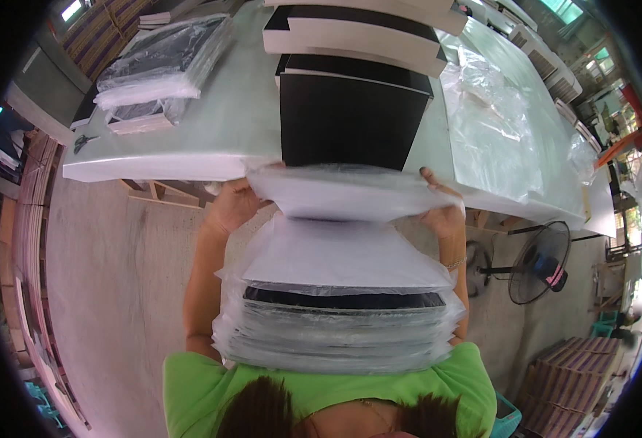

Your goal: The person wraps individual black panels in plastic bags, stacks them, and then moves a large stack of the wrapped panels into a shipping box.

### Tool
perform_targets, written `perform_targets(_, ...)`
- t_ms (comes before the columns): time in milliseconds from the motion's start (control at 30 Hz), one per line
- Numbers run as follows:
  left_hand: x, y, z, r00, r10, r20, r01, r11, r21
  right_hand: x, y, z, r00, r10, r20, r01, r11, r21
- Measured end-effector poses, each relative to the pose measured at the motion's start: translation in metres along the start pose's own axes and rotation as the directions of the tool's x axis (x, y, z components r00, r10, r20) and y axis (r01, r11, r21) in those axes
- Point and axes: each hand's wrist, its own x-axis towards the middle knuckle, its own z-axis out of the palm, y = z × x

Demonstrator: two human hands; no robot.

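Observation:
Between my two hands is a flat white sheet [350,196], soft-looking and partly see-through along its upper edge. My left hand [237,203] is closed on its left end. My right hand [441,212] grips the other end, thumb raised above the edge; motion blurs this side a little. Just beyond the sheet lies a black flat panel [350,117], its near edge hidden. Closer to my body stands a stack of plastic-wrapped flat panels [335,336], with a white surface on top and a dark panel edge showing beneath it.
More black and white panels [364,40] are layered farther back on the pale table [251,87]. Plastic-wrapped packs [160,62] and scissors [85,142] sit at left. Clear plastic film [492,131] covers the right side. A floor fan [543,264] stands right, cardboard stacks [573,379] behind.

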Motion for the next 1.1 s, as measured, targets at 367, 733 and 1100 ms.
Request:
perform_targets(367, 0.063, -0.164, -0.2, 0.763, 0.477, 0.436, -0.491, -0.011, 0.871, 0.028, 0.074, -0.147, 0.969, -0.076, -0.233, -0.141, 0.605, -0.784)
perform_targets(733, 0.065, -0.21, -0.212, 0.864, 0.445, -0.236, 0.198, 0.131, 0.971, 0.04, 0.0, -0.067, 0.233, -0.832, 0.504, -0.148, -0.542, -0.827)
perform_targets(1100, 0.066, -0.18, -0.211, 0.869, 0.349, -0.352, 0.065, 0.623, 0.779, 0.081, -0.159, -0.16, 0.247, -0.953, 0.175, -0.256, -0.239, -0.937)
